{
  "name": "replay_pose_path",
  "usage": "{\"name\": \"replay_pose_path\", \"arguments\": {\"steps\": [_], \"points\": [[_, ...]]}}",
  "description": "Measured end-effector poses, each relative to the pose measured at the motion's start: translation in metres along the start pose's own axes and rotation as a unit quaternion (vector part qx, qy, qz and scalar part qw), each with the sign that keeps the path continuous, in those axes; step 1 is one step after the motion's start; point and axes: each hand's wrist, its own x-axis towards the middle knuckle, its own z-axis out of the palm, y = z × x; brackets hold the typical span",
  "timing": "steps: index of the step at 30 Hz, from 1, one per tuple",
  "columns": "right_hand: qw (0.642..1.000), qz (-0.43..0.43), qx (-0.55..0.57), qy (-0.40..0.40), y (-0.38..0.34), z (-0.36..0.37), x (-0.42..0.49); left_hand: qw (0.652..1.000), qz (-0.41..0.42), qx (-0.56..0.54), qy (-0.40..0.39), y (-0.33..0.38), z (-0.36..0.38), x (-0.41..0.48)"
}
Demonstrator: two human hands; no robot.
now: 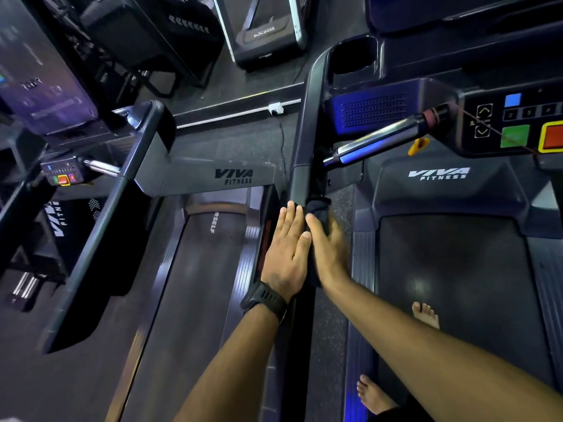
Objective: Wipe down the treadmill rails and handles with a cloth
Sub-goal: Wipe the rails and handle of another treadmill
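The treadmill's dark left side rail (306,132) runs from the console down toward me. A dark cloth (318,208) is wrapped over the rail, bunched just beyond my fingertips. My right hand (327,248) presses on the cloth from the rail's right side. My left hand (288,248) lies flat against the rail's left side, fingers straight and together, thumb touching the right hand. A black watch (265,300) is on my left wrist. The chrome handle (377,141) sticks out from the console to the rail.
The console (518,123) with green and red buttons is at upper right, with a cup holder (355,57) beside the rail top. My bare feet (426,315) stand on the treadmill deck. A second treadmill (207,254) stands close on the left, its own rail (100,226) further left.
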Motion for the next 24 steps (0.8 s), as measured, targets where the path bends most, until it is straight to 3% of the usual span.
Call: {"name": "replay_pose_path", "arguments": {"steps": [3,6,11,16,21,24], "points": [[1.000,-0.018,-0.012,0.008,-0.011,-0.003,0.009,1.000,0.001,0.004,-0.002,-0.001,0.000,-0.004],[0.995,0.092,0.035,0.016,0.001,-0.004,0.005,1.000,0.001,0.007,0.000,-0.002,0.001,-0.010],[1.000,-0.023,-0.017,0.005,-0.008,-0.003,-0.012,1.000,-0.002,-0.011,0.003,-0.004,0.000,-0.013],[0.990,0.126,0.053,0.015,0.020,-0.003,-0.008,1.000,0.002,-0.011,0.001,-0.006,0.001,-0.027],[1.000,0.014,0.024,0.004,0.017,0.000,-0.025,1.000,0.008,-0.018,0.002,-0.008,0.000,-0.030],[0.995,0.087,0.045,-0.001,0.016,-0.005,-0.012,1.000,0.007,-0.009,-0.002,-0.007,0.001,-0.034]]}}
